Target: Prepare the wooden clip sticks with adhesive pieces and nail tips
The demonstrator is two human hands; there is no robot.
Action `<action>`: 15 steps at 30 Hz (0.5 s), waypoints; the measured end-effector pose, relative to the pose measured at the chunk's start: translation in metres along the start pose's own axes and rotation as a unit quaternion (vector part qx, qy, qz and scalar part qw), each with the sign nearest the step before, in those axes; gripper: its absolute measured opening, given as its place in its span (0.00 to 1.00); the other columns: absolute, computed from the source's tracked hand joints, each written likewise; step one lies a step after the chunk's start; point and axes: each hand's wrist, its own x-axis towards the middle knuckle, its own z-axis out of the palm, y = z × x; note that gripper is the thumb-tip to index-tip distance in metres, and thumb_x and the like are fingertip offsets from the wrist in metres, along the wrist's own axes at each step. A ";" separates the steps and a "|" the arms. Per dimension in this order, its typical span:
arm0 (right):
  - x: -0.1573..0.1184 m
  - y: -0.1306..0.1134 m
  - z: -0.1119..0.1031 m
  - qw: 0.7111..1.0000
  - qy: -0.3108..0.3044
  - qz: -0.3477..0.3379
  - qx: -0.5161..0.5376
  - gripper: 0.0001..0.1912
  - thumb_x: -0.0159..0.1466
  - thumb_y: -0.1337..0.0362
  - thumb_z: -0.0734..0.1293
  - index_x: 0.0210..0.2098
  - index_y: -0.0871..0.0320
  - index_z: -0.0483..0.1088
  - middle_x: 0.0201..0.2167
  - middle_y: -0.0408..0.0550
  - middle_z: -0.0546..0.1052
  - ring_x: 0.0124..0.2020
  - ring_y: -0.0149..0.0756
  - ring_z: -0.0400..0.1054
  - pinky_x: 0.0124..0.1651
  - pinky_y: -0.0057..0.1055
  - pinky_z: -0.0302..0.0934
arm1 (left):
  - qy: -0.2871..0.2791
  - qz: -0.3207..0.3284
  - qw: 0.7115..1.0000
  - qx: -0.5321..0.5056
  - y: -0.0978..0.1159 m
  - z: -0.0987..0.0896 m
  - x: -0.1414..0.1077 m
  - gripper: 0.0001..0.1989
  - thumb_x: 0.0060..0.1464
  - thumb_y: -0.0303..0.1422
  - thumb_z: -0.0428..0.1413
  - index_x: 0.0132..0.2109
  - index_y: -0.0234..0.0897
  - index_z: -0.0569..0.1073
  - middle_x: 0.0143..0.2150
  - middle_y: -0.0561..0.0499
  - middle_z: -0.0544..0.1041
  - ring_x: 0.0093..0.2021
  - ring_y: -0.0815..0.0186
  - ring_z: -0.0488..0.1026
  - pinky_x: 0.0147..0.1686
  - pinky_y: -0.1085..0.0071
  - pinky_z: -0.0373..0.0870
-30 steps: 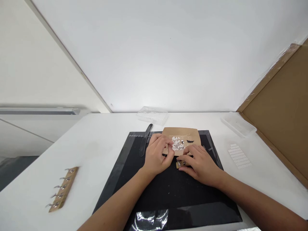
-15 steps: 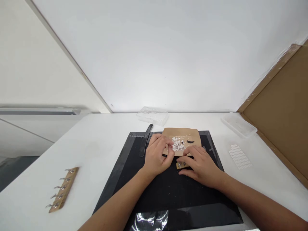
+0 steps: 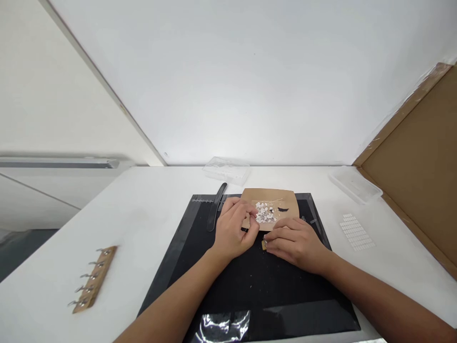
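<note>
My left hand (image 3: 233,231) is closed in a pinch at the left edge of a brown cardboard tray (image 3: 269,194). Whatever sits between its thumb and fingertips is too small to make out. Small white pieces (image 3: 265,215) are heaped in the tray, with a dark curved sliver (image 3: 283,209) to their right. Just below the tray, my right hand (image 3: 298,242) curls its fingers over a small wooden strip with metal fittings (image 3: 264,245). Only the strip's left end shows; the hand covers the rest. Both hands are over a black mat (image 3: 250,290).
A black curved nail file (image 3: 216,207) lies left of the tray. Further left is a wooden strip with metal clips (image 3: 95,278). Two clear plastic box parts, a left one (image 3: 226,170) and a right one (image 3: 355,185), lie behind. A white tab sheet (image 3: 357,232) lies right, near a cardboard panel (image 3: 421,166).
My right hand's fingers have come together and closed down over the small wooden strip, hiding more of it. My left hand keeps its pinch in nearly the same place.
</note>
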 end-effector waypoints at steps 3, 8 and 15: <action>0.002 0.001 0.000 1.000 0.014 -0.009 -0.014 0.04 0.74 0.62 0.70 0.43 0.54 0.79 0.41 0.42 0.86 0.47 0.38 0.76 0.44 0.36 0.67 | 0.001 -0.003 1.000 -0.003 0.000 0.000 0.000 0.10 0.56 0.19 0.55 0.39 0.39 0.72 0.32 0.51 0.76 0.38 0.60 0.70 0.40 0.61 0.72; 0.001 0.000 0.004 0.999 0.008 -0.029 -0.029 0.04 0.73 0.66 0.70 0.40 0.55 0.78 0.42 0.43 0.85 0.48 0.38 0.76 0.45 0.36 0.69 | 0.000 -0.006 1.000 0.002 0.000 0.001 0.000 0.09 0.56 0.20 0.55 0.39 0.40 0.72 0.32 0.51 0.76 0.37 0.60 0.70 0.40 0.61 0.72; -0.003 0.001 0.009 0.998 -0.038 -0.037 -0.040 0.03 0.73 0.68 0.69 0.43 0.56 0.77 0.39 0.45 0.83 0.48 0.39 0.75 0.49 0.37 0.71 | 0.002 -0.006 1.000 0.006 0.001 0.000 0.002 0.10 0.55 0.20 0.54 0.39 0.40 0.72 0.32 0.52 0.76 0.36 0.60 0.71 0.40 0.60 0.73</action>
